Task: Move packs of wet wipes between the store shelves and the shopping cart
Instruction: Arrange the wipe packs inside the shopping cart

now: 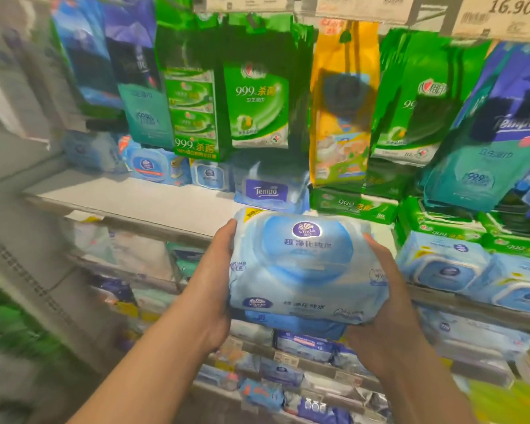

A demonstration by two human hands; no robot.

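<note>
Left hand [218,280] and right hand [383,304] gripping opposite ends of a light blue wet wipes pack [300,264], before a white shelf [129,197], surroundings blurred, possibly two stacked packs.

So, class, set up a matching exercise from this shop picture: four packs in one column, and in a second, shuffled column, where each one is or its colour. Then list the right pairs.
Column one:
1. Vinda wipes pack
2. Tempo pack
3. yellow pack
4. green 999 pack

Column two:
A. hangs directly left of the yellow one
B. lies on the shelf, behind the held pack
C. gripped between the left hand and the right hand
D. hangs between green packs

Pairs: 1-C, 2-B, 3-D, 4-A
</note>
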